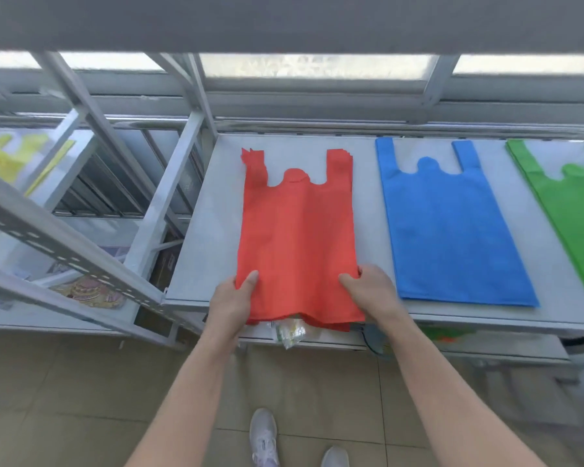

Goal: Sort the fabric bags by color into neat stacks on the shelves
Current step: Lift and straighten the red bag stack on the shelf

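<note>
A pale grey shelf board (206, 230) is seen from above, backed by a frosted window (317, 67) in grey metal framing. Below it lies a beige tiled floor (81, 382), where two light sneakers (263, 436) are visible. On the board a stack of red fabric bags (297, 230) is laid flat with its handles pointed toward the window. Several layers show at the handle tips and at the bottom hem, which overhangs the board's front edge. The stack's lower left corner is gripped by the left hand (233, 301), thumb on top and fingers hidden beneath, and the lower right corner is gripped likewise by the right hand (371, 291), thumb pressed on the fabric. To the right, parted from the red stack by a bare strip of board, a blue bag (445, 230) is laid flat with its hem just inside the front edge. Near it a green bag (573, 210) is laid, cut off by the picture's right side. A wider bare strip is left between the red stack and the board's left edge. Beyond that edge a neighbouring metal rack (81, 261) stands at an angle, and yellow bags (0, 156) are laid on one of its shelves, well apart from the rest. Under the board a lower shelf (486, 345) is partly seen, with a crumpled clear packet (289, 332) at its front.
</note>
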A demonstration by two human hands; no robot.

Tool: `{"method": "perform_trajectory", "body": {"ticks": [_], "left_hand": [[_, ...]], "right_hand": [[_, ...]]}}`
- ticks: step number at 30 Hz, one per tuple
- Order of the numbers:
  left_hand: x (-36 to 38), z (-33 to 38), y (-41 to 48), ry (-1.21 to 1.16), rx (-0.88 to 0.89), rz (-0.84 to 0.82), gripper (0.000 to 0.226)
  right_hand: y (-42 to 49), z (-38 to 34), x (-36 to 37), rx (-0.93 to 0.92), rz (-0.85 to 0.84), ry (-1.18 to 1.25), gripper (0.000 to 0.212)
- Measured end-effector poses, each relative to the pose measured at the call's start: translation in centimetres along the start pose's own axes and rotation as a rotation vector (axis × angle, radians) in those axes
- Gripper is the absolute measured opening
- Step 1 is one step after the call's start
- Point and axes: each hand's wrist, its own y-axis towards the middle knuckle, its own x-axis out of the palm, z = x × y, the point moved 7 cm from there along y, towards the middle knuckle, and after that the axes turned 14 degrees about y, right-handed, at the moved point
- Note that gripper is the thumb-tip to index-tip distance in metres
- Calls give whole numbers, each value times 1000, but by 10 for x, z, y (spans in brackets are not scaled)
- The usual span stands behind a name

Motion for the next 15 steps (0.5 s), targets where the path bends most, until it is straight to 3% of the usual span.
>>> {"method": "perform_trajectory", "body": {"ticks": [2, 5, 9, 10, 12, 15], "left_hand": [[-4, -21, -11, 63, -6, 37, 41], [4, -47, -26, 98, -34, -42, 51], [2, -67, -36, 41, -54, -22, 42], [0, -69, -37, 21, -45, 7, 37], [2, -65, -44, -37, -20, -1, 29], [17, -59, -51, -53, 19, -131, 29]], "right_hand": [[-9, 9, -17, -34, 21, 145, 16], [-23, 42, -34, -25, 49, 136, 26], [-49, 82, -34, 49, -25, -487, 53], [-52, 86, -35, 60, -13, -544, 56], [-54, 85, -31, 27, -37, -431, 55], [-59, 76, -10, 96, -182, 132, 43]]}}
